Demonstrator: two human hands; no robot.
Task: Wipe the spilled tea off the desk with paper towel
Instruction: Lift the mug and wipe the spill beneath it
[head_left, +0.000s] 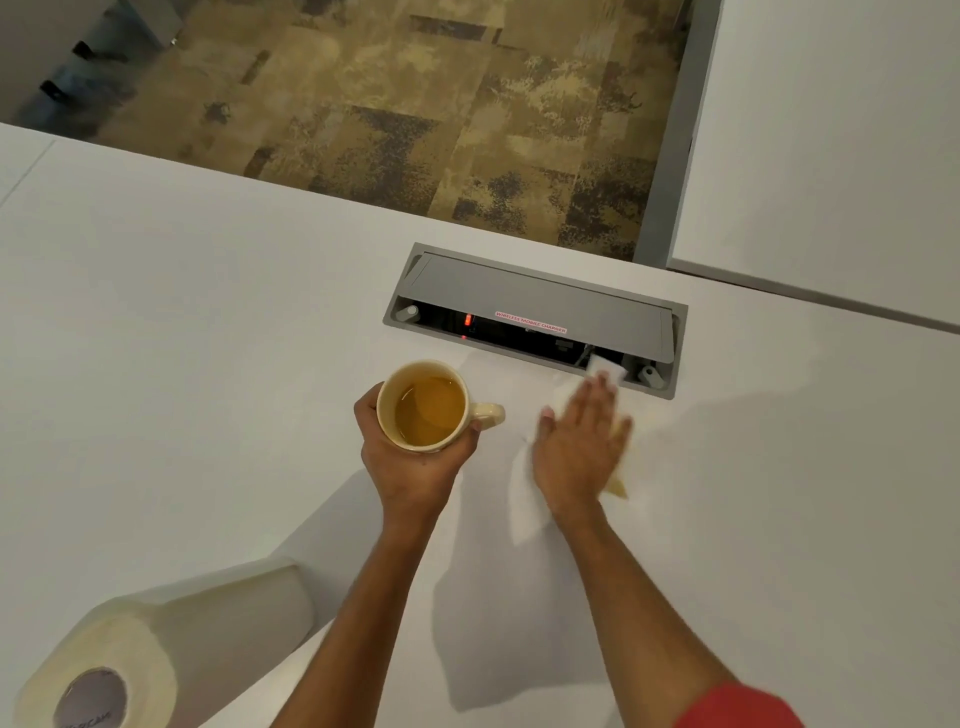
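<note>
My right hand (579, 441) lies flat, fingers straight, pressing a white paper towel (524, 504) onto the white desk (208, 364). The towel's right edge (618, 486) is stained tea-brown, and its far corner pokes out near the fingertips. My left hand (415, 457) grips a cream mug (431, 408) of amber tea from below and around its body, handle pointing right. The mug is just left of the towel; whether it rests on the desk I cannot tell.
A grey recessed cable box (540, 306) with a wireless-charger label sits in the desk just beyond my right fingertips. A paper towel roll (104, 670) stands at the bottom left. The desk's far edge drops to patterned carpet (389, 104); another white desk (831, 130) adjoins at the right.
</note>
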